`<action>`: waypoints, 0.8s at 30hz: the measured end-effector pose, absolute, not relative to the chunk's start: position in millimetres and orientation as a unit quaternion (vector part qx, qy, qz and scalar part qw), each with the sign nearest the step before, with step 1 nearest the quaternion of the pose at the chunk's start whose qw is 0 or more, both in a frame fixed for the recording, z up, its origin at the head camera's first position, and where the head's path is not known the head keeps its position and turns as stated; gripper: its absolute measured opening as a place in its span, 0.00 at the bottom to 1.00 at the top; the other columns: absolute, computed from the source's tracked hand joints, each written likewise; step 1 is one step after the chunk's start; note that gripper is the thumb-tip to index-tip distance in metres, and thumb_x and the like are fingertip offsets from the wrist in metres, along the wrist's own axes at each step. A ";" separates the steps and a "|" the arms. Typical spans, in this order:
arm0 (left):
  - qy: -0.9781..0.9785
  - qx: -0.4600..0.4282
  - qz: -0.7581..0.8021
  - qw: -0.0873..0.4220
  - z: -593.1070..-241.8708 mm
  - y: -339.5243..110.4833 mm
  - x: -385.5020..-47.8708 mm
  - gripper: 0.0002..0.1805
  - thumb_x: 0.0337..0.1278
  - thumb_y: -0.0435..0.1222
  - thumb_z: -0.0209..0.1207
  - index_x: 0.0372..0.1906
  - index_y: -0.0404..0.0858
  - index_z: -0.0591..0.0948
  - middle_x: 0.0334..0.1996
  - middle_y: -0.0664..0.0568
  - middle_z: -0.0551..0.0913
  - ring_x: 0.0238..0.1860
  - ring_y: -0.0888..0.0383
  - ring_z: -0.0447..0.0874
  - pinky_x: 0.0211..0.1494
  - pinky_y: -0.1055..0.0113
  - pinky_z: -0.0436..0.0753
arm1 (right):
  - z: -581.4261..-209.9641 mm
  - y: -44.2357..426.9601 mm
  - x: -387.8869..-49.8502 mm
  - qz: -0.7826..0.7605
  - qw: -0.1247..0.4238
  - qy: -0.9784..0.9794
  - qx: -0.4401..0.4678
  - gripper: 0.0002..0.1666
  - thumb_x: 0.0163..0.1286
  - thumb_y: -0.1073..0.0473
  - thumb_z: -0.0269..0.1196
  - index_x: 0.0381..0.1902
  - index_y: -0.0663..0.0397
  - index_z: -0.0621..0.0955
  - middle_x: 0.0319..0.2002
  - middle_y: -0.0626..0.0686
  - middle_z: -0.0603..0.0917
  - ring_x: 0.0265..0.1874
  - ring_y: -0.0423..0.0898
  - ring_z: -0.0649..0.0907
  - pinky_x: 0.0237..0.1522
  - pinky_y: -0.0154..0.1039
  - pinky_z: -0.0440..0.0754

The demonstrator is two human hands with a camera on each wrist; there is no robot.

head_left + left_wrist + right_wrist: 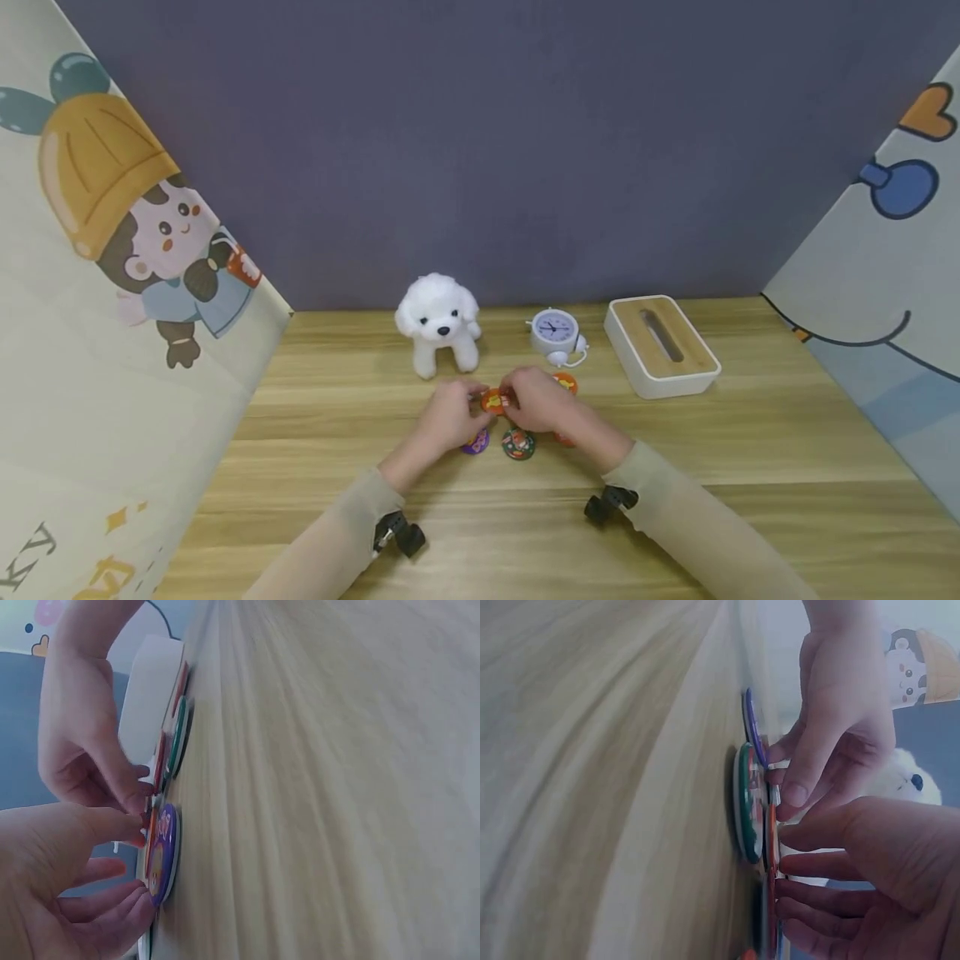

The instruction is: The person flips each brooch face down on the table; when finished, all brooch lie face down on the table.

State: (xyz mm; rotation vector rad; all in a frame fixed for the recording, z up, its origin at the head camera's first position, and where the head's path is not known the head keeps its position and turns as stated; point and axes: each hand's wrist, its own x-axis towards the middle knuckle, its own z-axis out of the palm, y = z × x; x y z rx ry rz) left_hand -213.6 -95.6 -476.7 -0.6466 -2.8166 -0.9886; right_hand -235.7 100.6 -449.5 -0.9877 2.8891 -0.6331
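Observation:
In the head view, an orange round badge (pixel 495 402) lies between the left hand (pixel 447 414) and the right hand (pixel 540 400). Both hands pinch its edges, left hand on the left, right hand on the right. A purple badge (pixel 477 442) sits just below the left fingers, and a green badge (pixel 518 444) is nearer the front. Two more orange-red badges, one upper (pixel 567 382) and one lower (pixel 563 440), are partly hidden by the right hand. The left wrist view shows the purple badge (pixel 163 855) by the left hand (pixel 60 877).
Behind the hands stand a white plush dog (pixel 441 325) and a small white alarm clock (pixel 554 330). A white box with a wooden lid (pixel 663 346) is at the back right. Patterned panels flank the wooden table (pixel 480 533), with a dark wall behind.

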 end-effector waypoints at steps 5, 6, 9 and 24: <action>-0.929 -0.210 -0.302 0.040 -475.8 -91.4 -213.8 0.18 0.52 0.34 0.76 0.49 0.32 0.89 0.47 0.41 0.93 0.49 0.46 0.92 0.56 0.54 0.91 | -451.2 104.0 -234.3 -0.207 0.020 0.919 -0.334 0.08 0.59 0.65 0.74 0.38 0.60 0.88 0.33 0.53 0.89 0.30 0.44 0.82 0.35 0.38 0.84; -0.930 -0.209 -0.299 0.038 -476.2 -90.5 -214.1 0.18 0.52 0.34 0.77 0.49 0.32 0.90 0.47 0.41 0.93 0.49 0.46 0.92 0.57 0.54 0.91 | -451.8 104.6 -234.3 -0.206 0.020 0.920 -0.332 0.09 0.58 0.65 0.74 0.38 0.59 0.88 0.34 0.53 0.89 0.31 0.44 0.82 0.36 0.38 0.84; -0.934 -0.202 -0.295 0.030 -477.4 -87.7 -215.1 0.20 0.51 0.33 0.77 0.50 0.33 0.89 0.48 0.42 0.93 0.49 0.47 0.93 0.57 0.55 0.91 | -454.1 106.5 -234.9 -0.207 0.019 0.923 -0.324 0.12 0.57 0.65 0.76 0.40 0.59 0.88 0.36 0.53 0.88 0.34 0.45 0.83 0.39 0.39 0.85; -0.895 -0.166 -0.407 0.075 -473.4 -90.2 -218.0 0.15 0.56 0.31 0.75 0.48 0.31 0.90 0.37 0.40 0.92 0.25 0.61 0.84 0.28 0.76 0.82 | -467.8 116.5 -239.2 -0.231 -0.060 0.889 -0.392 0.10 0.69 0.62 0.72 0.47 0.58 0.90 0.38 0.54 0.92 0.37 0.47 0.89 0.43 0.39 0.89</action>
